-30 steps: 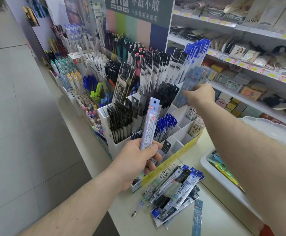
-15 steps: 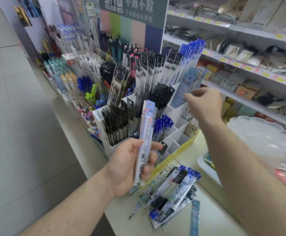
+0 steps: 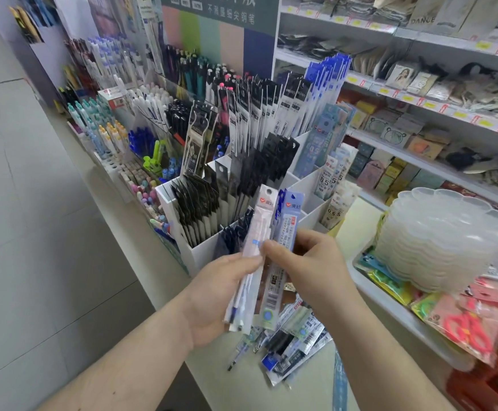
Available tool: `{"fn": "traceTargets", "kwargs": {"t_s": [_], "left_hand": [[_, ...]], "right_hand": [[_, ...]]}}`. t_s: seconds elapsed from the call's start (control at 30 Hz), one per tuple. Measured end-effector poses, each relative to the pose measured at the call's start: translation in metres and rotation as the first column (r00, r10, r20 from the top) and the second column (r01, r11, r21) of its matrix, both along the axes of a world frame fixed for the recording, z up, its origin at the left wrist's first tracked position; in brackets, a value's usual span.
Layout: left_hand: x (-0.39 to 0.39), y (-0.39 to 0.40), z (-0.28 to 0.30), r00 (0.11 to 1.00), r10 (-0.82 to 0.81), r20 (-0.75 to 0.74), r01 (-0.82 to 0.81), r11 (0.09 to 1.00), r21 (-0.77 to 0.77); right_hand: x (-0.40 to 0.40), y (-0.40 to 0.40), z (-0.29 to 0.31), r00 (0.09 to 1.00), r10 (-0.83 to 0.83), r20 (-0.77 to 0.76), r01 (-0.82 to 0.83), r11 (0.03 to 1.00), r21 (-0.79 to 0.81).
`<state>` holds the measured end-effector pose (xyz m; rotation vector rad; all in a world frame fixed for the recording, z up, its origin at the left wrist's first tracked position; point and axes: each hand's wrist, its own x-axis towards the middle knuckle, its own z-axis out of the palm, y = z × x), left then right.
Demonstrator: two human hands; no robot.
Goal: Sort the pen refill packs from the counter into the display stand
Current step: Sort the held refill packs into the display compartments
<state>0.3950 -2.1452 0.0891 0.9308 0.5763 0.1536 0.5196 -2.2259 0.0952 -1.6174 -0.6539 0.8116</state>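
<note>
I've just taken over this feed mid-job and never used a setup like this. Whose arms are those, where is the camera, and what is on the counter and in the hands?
There is no machine here: a person works with bare hands, and the single camera sits on their head, looking forward and down. The left hand holds two pen refill packs upright, a pale pink pack and a light blue pack. The right hand pinches them near the middle. Below, a loose pile of refill packs lies on the counter. Behind the hands stands the white display stand, its compartments partly filled with packs. A stack of clear plastic trays sits to the right.
</note>
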Motion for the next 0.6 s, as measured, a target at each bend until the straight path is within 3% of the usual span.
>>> {"fn": "traceTargets", "kwargs": {"t_s": [0.17,0.3,0.6], "left_hand": [[0.001,-0.001,0.0,0.998,0.054,-0.025,-0.053,0.998,0.031],[-0.001,-0.001,-0.002,0.99,0.135,-0.036,-0.134,0.99,0.04],[-0.002,-0.004,-0.004,0.994,0.101,-0.034,-0.098,0.99,0.101]], "right_hand": [[0.006,-0.004,0.001,0.98,-0.164,-0.111,0.175,0.98,0.093],[0.003,-0.008,0.006,0.947,-0.179,-0.265,0.224,0.963,0.149],[-0.012,-0.001,0.006,0.977,-0.095,-0.19,0.11,0.991,0.07]]}}
